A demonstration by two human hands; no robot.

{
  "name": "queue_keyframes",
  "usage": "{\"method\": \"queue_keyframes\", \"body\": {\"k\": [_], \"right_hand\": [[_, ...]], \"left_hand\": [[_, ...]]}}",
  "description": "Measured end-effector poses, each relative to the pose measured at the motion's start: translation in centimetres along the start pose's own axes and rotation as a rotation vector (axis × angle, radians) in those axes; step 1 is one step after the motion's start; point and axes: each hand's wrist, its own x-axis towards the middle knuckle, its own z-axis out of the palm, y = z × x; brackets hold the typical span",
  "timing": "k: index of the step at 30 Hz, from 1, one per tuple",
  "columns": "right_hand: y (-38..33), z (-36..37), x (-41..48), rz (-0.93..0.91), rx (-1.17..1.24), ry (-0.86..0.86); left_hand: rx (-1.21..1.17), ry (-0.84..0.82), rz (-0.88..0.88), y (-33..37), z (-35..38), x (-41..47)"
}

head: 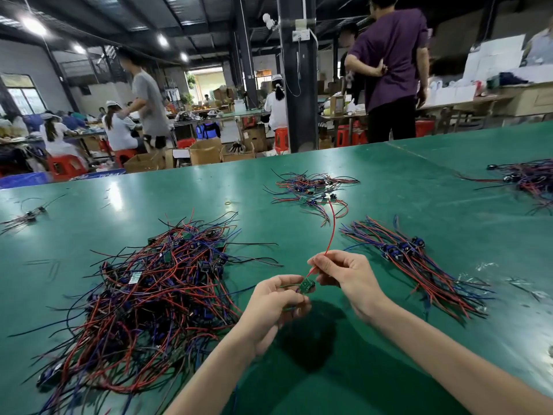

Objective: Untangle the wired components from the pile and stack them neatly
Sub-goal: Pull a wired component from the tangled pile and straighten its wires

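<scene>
I see both hands raised just above the green table (pixel 389 175), close together with a small gap between them. My left hand (pixel 278 298) has its fingers curled around a small green circuit board (pixel 306 285), which sits at the fingertips. My right hand (pixel 344 274) pinches the red wire (pixel 331 232) just beside the board, between thumb and forefinger. From that pinch the wire rises and runs away from the hands toward a loose cluster of wired parts (pixel 311 190) lying beyond them. Whether its far end is caught in that cluster or only lies across it, I cannot tell from here.

The big tangled pile (pixel 155 289) of red, blue and black leads with green boards spreads to the left of the left hand, near it but not touching. To the right of the right hand, slightly beyond it, lies the neat stack (pixel 419 262), its wires running side by side and its dark components grouped together at the far end. Well off to the right, another tangle (pixel 529 178) lies on the table, and far to the left sits a small bundle (pixel 30 214).
</scene>
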Motion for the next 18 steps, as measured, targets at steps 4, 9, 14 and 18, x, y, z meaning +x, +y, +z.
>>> {"method": "queue_keyframes", "body": {"k": [4,9,14,18], "right_hand": [[-0.2,-0.2,0.2,0.086,-0.005,0.007],[-0.8,-0.4,0.0,0.242,-0.18,-0.252],[-2.4,-1.7,0.2,0.338,-0.281,-0.526],[-3.9,-1.8,2.7,0.375,-0.272,-0.358]], "left_hand": [[-0.064,-0.034,0.006,0.0,0.1,-0.2],[-0.101,-0.017,0.01,-0.1,0.3,-0.2],[-0.058,-0.042,-0.01,-0.4,0.6,-0.3],[-0.079,-0.075,-0.056,-0.6,0.7,0.0]]}}
